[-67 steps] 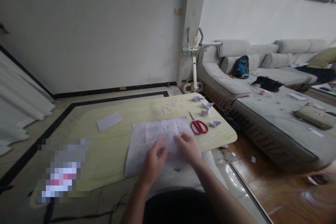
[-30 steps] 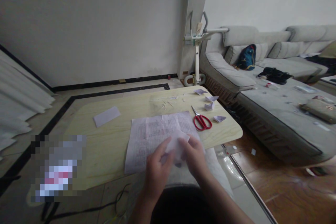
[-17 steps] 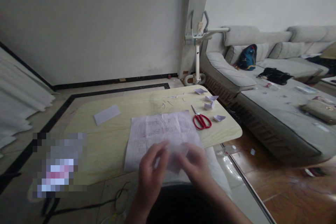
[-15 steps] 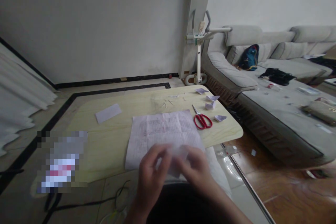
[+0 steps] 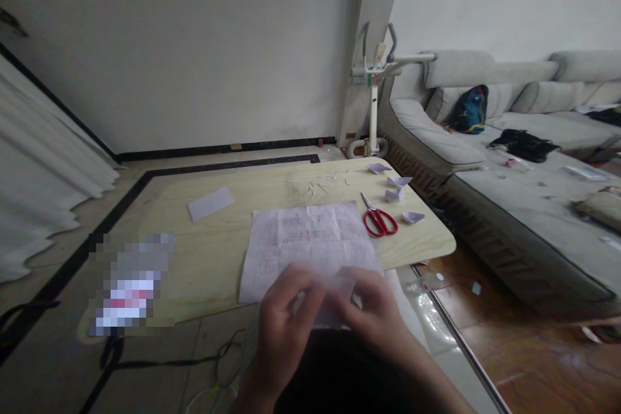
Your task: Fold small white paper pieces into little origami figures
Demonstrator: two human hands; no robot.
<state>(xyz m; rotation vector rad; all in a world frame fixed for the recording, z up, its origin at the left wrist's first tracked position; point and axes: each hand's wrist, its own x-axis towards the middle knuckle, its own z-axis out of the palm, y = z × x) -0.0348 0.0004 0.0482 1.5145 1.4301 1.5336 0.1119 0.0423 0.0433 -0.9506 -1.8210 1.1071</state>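
Note:
Between my two hands, close to my body at the table's near edge, is a small piece of white paper (image 5: 334,315), blurred and partly hidden by the fingers. My left hand (image 5: 291,310) pinches its left side, and my right hand (image 5: 371,307) is closed on its right side. Just beyond them a large creased sheet with writing (image 5: 310,233) lies on the table. Red-handled scissors (image 5: 380,221) rest to the right of that sheet, their blades pointing away from me. Several small folded paper pieces (image 5: 399,181) stand near the table's right end.
The pale wooden table (image 5: 218,259) carries a folded white paper (image 5: 210,204) on its left half and thin paper scraps (image 5: 317,188) toward the back. A pixelated object (image 5: 130,284) covers the left end. A grey sofa (image 5: 524,220) stands to the right; dark cables (image 5: 169,362) run below.
The whole view has shifted slightly, so the table and sofa appear further right. My hands stay together on the small paper, with the fingers moved a little.

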